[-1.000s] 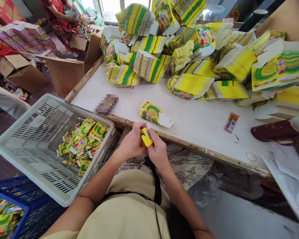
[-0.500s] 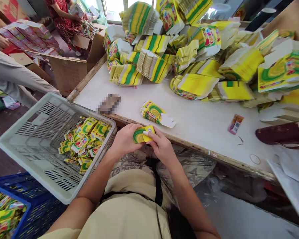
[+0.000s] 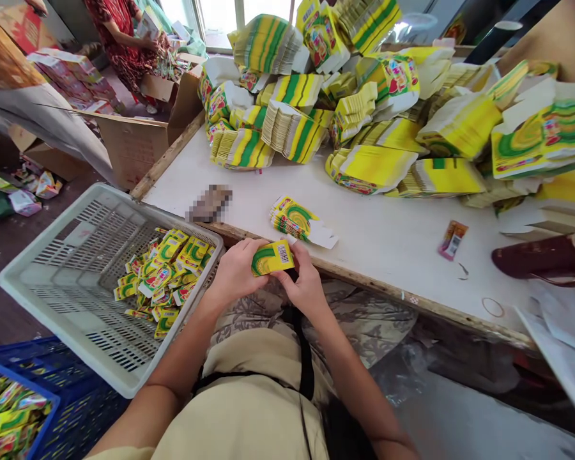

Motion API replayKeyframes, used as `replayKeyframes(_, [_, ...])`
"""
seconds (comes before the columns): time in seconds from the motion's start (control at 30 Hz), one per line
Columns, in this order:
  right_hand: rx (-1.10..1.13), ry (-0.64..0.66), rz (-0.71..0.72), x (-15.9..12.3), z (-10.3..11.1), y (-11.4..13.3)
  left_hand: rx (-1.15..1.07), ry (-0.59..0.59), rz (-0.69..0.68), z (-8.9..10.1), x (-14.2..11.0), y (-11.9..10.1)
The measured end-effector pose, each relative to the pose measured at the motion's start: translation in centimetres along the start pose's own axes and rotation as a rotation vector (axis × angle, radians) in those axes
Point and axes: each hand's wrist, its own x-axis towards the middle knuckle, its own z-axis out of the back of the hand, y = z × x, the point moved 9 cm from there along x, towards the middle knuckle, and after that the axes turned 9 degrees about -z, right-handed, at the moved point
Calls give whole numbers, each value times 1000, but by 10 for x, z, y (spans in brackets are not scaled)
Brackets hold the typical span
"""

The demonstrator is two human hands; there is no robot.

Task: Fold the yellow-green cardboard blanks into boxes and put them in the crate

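Between my two hands is a small yellow and green carton (image 3: 272,258), held in front of the table's near edge with its barcode facing up. My left hand (image 3: 237,271) grips its left end. At the other end, my right hand (image 3: 304,278) has its thumb below and fingers at the upper corner of the carton. Just beyond lies a small stack of flattened cartons (image 3: 294,217) with white flaps spread to the right. To my left, a grey-white plastic crate (image 3: 91,255) contains a heap of yellow cartons (image 3: 165,271).
Bundles of flattened cartons (image 3: 290,124) are piled along the back of the table (image 3: 388,236). A small sachet (image 3: 453,240) and a dark red mug (image 3: 539,257) lie at right. A blue crate (image 3: 76,390) stands lower left. Two people are near cardboard boxes (image 3: 134,137) beyond.
My right thumb has moved off the carton's face to its lower edge, uncovering the barcode. The person at far left has shifted to the right.
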Motion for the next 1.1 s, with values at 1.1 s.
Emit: replayKeyframes(1.1, [68, 111, -87, 13, -22, 22, -1511, -548, 174, -25, 0, 15])
